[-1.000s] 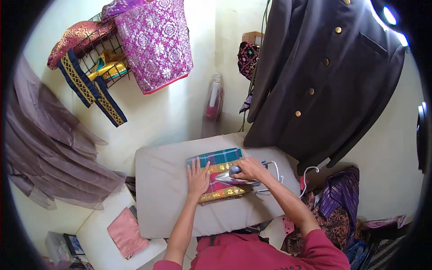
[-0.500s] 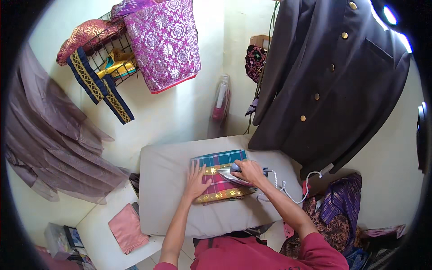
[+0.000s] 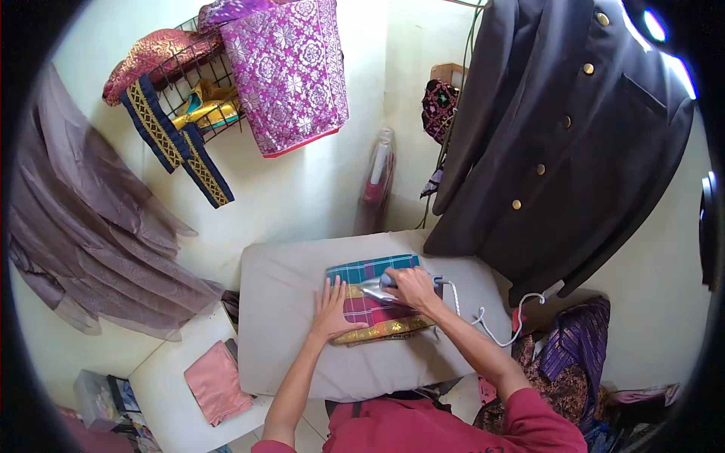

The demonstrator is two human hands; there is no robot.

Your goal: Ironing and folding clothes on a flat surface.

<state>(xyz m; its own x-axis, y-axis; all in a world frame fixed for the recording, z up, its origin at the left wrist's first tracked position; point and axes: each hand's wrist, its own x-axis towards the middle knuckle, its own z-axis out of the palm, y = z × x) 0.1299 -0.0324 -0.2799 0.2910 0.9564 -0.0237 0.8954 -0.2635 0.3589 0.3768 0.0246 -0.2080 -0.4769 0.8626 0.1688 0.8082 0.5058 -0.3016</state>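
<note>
A folded plaid cloth (image 3: 366,311) in teal, magenta and gold lies on a padded pale ironing surface (image 3: 287,362). My right hand (image 3: 411,288) is closed around the handle of a clothes iron (image 3: 371,289), whose silver pointed front faces left on the cloth's upper gold band. Flat on the cloth's left edge rests my left hand (image 3: 331,311), fingers stretched out and pointing away from me. The iron's rear part is hidden behind my right hand and wrist. From its back a white cord (image 3: 495,338) runs off to the right.
A dark jacket (image 3: 559,151) with gold buttons hangs at the right, its hem near the surface. Folded pink cloth (image 3: 217,383) lies on a white table at lower left. A wire basket (image 3: 198,90) with fabrics hangs on the wall. Patterned clothes (image 3: 574,355) are heaped at right.
The iron, in my right hand, has moved a little up the cloth. My left hand stays on the left edge with its fingers flat. The whole view has shifted slightly.
</note>
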